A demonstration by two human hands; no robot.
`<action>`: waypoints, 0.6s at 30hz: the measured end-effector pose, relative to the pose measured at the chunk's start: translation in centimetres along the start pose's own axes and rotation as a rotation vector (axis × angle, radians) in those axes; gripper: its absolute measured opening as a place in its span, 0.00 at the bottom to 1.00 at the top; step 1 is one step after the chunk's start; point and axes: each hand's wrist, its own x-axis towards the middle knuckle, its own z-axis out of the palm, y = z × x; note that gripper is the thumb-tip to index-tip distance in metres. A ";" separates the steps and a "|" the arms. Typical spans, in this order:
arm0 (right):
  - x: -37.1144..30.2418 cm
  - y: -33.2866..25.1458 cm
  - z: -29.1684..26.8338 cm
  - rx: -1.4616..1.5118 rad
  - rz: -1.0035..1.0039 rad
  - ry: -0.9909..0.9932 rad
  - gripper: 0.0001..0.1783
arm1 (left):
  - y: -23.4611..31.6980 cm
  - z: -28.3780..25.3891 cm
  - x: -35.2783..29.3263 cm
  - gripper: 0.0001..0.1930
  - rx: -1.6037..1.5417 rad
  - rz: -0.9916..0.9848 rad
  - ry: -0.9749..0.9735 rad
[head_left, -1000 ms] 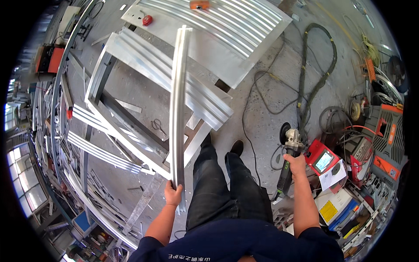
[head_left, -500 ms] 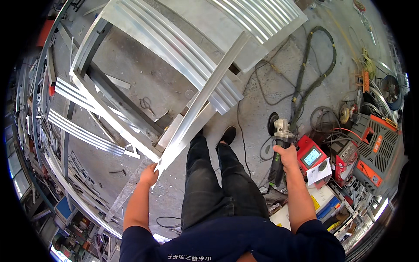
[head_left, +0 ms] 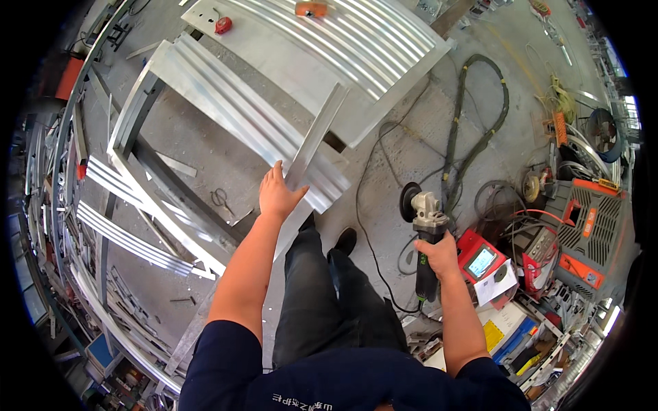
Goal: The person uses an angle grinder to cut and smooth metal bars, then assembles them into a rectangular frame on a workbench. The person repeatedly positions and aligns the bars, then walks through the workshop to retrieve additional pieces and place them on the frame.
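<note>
My left hand reaches forward over the near part of the frame, fingers stretched and thumb spread. It is at the near end of a silver metal bar; whether it touches the bar is hard to tell. The bar lies slantwise across a ribbed metal panel. Below that hand a flat metal strip shows in part. My right hand grips the black body of an angle grinder. Its dark disc faces left, clear of the metal.
A larger ribbed sheet lies beyond, carrying an orange tool and a red tape measure. Thick cable loops on the floor. At right stand a red machine with a lit screen and a grey-orange case. Scissors lie inside the frame.
My left hand has left the bar's earlier near end and moved forward and right, its fingers spreading. The bar now lies farther over the panel. The grinder shifted slightly left with my right hand.
</note>
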 end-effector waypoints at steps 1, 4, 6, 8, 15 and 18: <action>0.6 -0.7 -0.4 -0.064 -0.038 0.014 0.30 | 0.6 0.6 1.1 0.45 -0.004 -0.022 -0.030; 2.5 -3.2 -1.0 -0.212 -0.090 0.010 0.34 | 0.9 2.0 3.3 0.37 0.043 -0.027 -0.033; 4.4 -5.8 -1.0 -0.293 -0.038 -0.036 0.34 | 0.4 2.6 3.4 0.32 0.022 -0.040 -0.076; 6.5 -7.7 -0.8 -0.301 -0.003 -0.072 0.32 | 0.8 2.7 3.6 0.25 -0.061 -0.053 -0.096; 15.1 -14.4 1.6 -0.377 -0.060 -0.186 0.30 | 0.4 3.1 4.0 0.22 -0.034 0.039 -0.037; 18.8 -17.2 2.9 -0.478 -0.136 -0.210 0.31 | 0.5 3.1 4.2 0.21 -0.037 0.035 -0.030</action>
